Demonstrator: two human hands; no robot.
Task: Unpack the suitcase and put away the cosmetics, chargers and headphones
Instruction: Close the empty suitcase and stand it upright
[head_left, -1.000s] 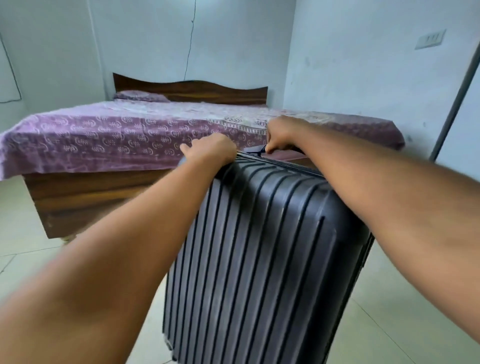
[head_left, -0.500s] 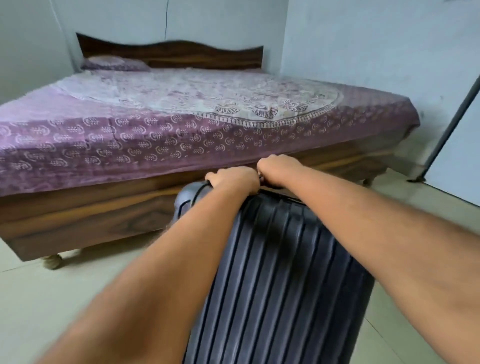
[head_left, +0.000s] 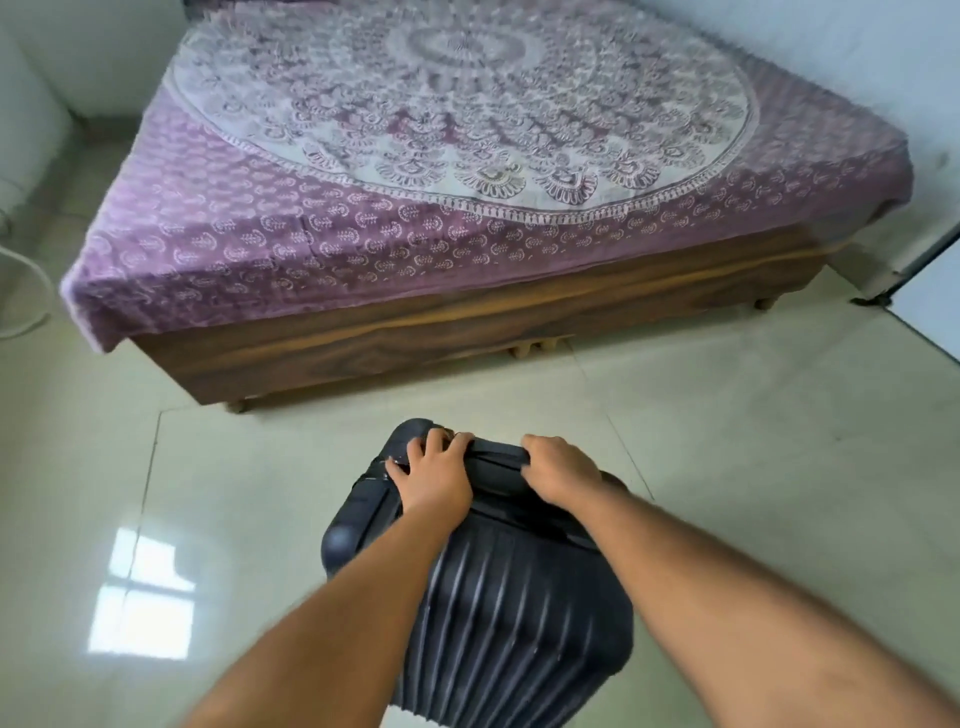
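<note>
The dark ribbed suitcase (head_left: 511, 587) stood upright on the pale tiled floor (head_left: 727, 441), at about six o'clock from the bed (head_left: 441, 218) and clear of it. Its shell looked like hard moulded plastic with rounded corners and raised lengthwise ridges, so it would likely be stiff, a little slick, and heavy if packed; its zip was closed and nothing of the contents showed. The left hand (head_left: 436, 475) lay over the top edge at the ten o'clock corner, fingers spread and bent over the rim. The right hand (head_left: 558, 470) sat at two o'clock, fingers curled round what seemed to be the top carry handle. That handle and the opposite corner looked the soundest holds for tipping the case flat, since the ridged sides offer little purchase. The bed had a dark wooden frame on small feet and a soft purple printed cotton cover with a pale round medallion.
</note>
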